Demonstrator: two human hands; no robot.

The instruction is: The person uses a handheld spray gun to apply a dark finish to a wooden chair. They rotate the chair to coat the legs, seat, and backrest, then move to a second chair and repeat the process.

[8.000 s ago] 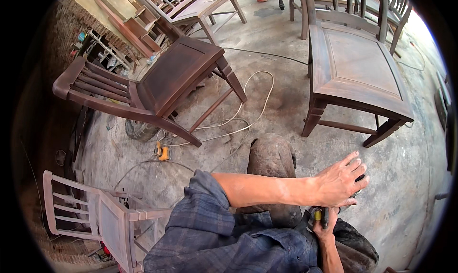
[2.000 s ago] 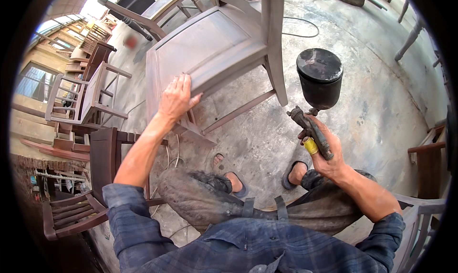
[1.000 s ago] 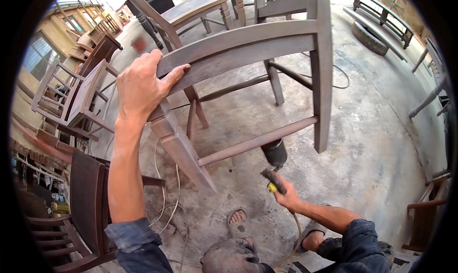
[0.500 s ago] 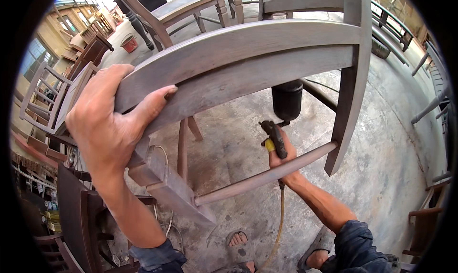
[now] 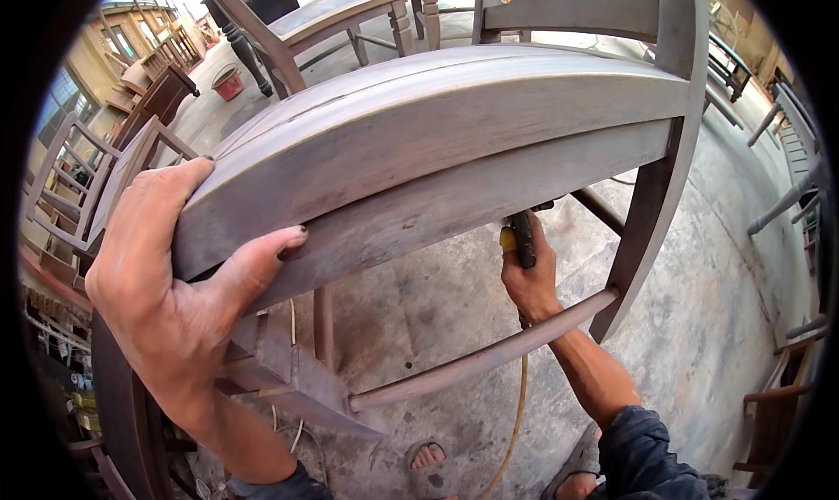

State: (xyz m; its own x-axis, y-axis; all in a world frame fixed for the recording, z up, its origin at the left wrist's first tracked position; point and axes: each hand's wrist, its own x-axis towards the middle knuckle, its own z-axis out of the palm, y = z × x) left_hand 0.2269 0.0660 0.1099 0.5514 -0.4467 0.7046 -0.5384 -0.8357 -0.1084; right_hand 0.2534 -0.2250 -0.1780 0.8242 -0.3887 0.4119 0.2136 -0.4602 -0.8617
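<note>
A grey-brown wooden chair (image 5: 437,142) is tilted up in front of me, with the edge of its seat facing me. My left hand (image 5: 166,273) grips the left corner of the seat, fingers over the top and thumb on the lower rail. Below the seat, past the round stretcher (image 5: 489,357), my right hand (image 5: 531,277) is wrapped round a dark spray gun (image 5: 524,238) with a yellow part. Its upper end is hidden behind the seat rail. From its handle a yellowish hose (image 5: 522,404) runs down to the floor.
More unfinished chairs and stools (image 5: 341,19) stand beyond, with another chair (image 5: 96,185) at the left. A red bucket (image 5: 228,84) sits on the concrete floor (image 5: 699,325) at the far left. Slatted furniture (image 5: 791,150) lines the right. My sandalled feet (image 5: 426,456) are below.
The chair has tipped so more of its seat top shows, and my left hand has moved left and down with it. My right hand has raised the spray gun; its black cup is now hidden.
</note>
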